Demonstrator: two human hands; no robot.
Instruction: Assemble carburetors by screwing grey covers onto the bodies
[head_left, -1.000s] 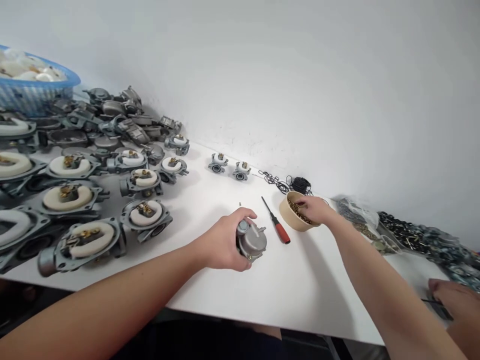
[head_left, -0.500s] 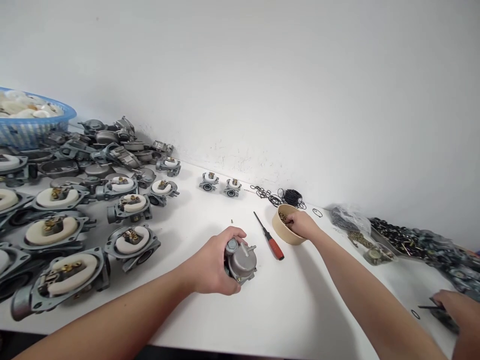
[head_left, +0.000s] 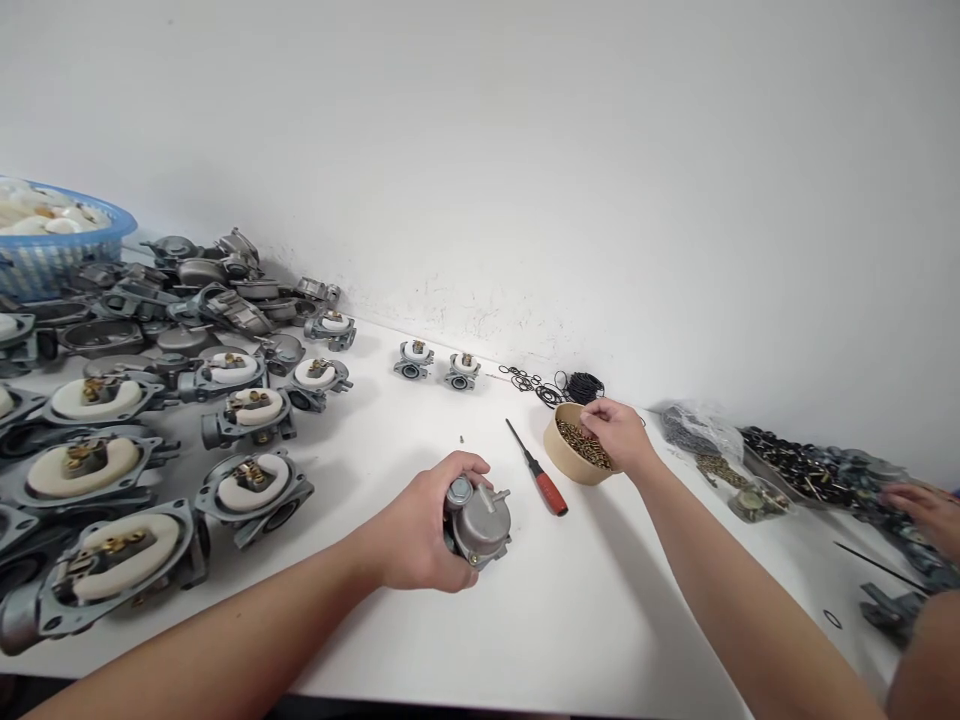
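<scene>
My left hand (head_left: 431, 525) is wrapped round a grey metal carburetor (head_left: 482, 525), its rounded bowl cover facing up. My right hand (head_left: 613, 432) is over the rim of a tan paper bowl (head_left: 577, 470), which holds a heap of small brass-coloured screws (head_left: 583, 445). Its fingertips are pinched together just above the heap, and whatever they hold is too small to make out. Between the two hands lies a screwdriver (head_left: 551, 494) with a red and black handle, its tip pointing away from me. One tiny screw (head_left: 462, 439) rests on the white table beyond my left hand.
Several opened carburetors with white floats (head_left: 255, 482) cover the left side, before a pile of metal parts (head_left: 202, 285) and a blue basket (head_left: 112, 215). Black O-rings (head_left: 583, 387) lie by the wall. At right, another person's hand (head_left: 926, 510) is near a parts tray (head_left: 795, 470).
My right hand has lifted out of the screws to the bowl's rim, baring the heap. The left hand still grips the carburetor. At right, the other person's hands have shifted.
</scene>
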